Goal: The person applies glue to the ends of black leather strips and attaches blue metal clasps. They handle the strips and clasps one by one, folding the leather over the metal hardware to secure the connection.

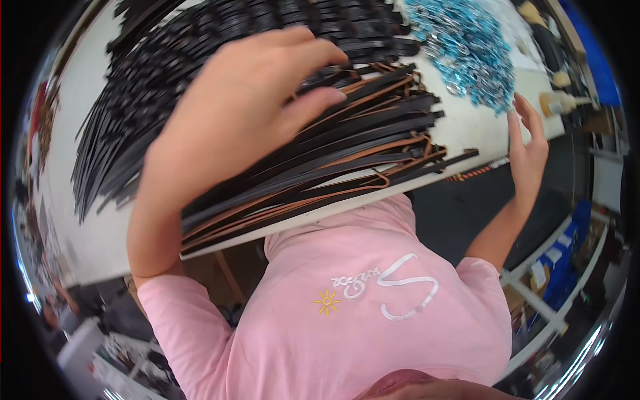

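Basically, left hand (250, 87) half-open over the loose black-and-brown strap bundle (353, 163), nothing visible in its grip; right hand (530, 150) off the bundle's right end, at the edge of a blue-and-silver heap of small pieces (467, 50), can't tell if pinching one. Dense black strap stack (360, 27) behind the bundle looks roughly sorted; bundle and heap both plentiful, so probably plenty left.

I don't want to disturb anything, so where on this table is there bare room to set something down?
The widest patch is the white table left of the black strips. A narrower one lies between the strips' right ends and the blue-and-silver pile. The middle, around the left hand, is crowded with strips.
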Tool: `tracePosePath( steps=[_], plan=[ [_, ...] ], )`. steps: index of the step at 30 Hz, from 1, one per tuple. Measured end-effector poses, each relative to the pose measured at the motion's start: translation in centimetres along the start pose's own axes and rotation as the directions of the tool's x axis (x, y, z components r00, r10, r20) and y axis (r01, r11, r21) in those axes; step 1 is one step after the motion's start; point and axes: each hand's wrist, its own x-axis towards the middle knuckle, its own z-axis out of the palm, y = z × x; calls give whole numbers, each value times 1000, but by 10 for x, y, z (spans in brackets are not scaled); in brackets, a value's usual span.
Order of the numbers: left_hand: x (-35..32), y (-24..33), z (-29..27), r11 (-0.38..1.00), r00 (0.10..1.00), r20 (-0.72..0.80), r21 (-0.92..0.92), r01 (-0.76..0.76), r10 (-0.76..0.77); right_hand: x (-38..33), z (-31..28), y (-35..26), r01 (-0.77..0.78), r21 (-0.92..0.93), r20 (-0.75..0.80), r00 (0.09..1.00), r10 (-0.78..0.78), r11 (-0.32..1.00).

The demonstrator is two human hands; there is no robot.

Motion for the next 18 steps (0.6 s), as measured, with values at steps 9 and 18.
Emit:
tracePosePath(
  steps=[9, 18],
  plan=[
    [-160, 7, -21, 916, 876, 281, 28, 401, -392, -6, 75, -160, 626, 459, 512, 394, -764, 630],
    [-184, 14, 34, 838, 827, 206, 297, 457, -524, -19, 93, -161, 701, 237, 607, 434, -666, 673]
  ],
)
